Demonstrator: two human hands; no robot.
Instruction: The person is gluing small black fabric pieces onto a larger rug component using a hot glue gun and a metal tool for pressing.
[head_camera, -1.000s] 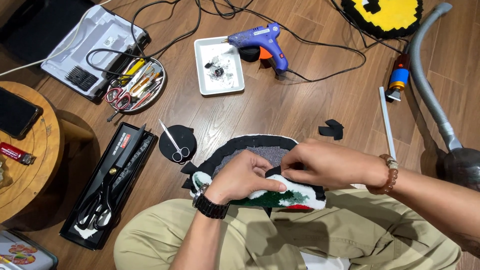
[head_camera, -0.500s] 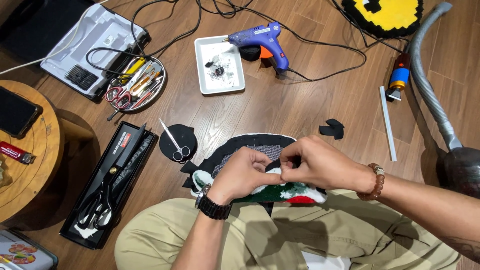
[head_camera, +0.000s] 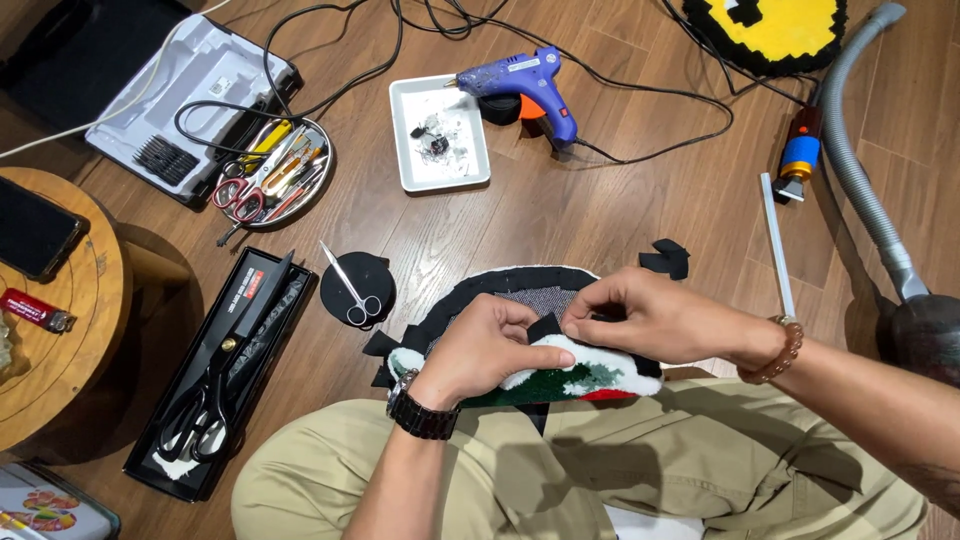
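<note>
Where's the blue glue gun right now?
In the head view, the blue glue gun lies on the wooden floor at top centre, beside the white tray, beyond both hands.

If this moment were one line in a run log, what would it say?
left hand: gripping tufted rug piece on lap | right hand: pinching black fabric strip at its edge | small scissors: on floor

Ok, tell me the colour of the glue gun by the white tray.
Blue-purple glue gun; head view.
</note>
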